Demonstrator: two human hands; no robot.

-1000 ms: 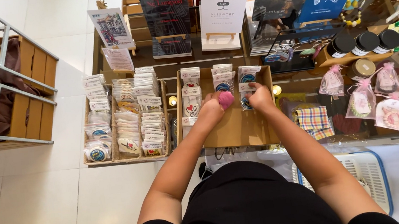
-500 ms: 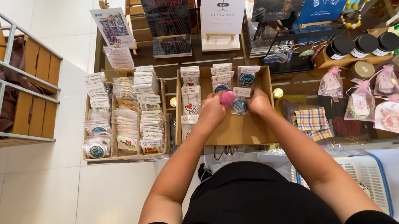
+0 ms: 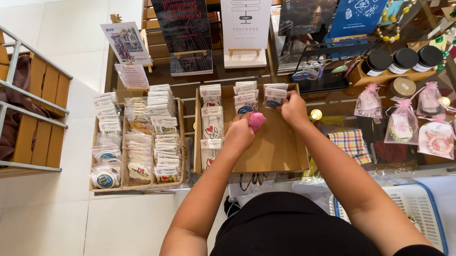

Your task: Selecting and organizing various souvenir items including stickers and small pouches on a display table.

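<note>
Left hand clamped on a pink cloth, right hand pinching a packet; best seat it upright in the box.

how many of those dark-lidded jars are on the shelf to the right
3 dark-lidded jars, side by side on a small wooden stand at upper right, just past the right hand. A separate tan-lidded tin sits below them. More may be hidden behind the hanging beads.
</note>
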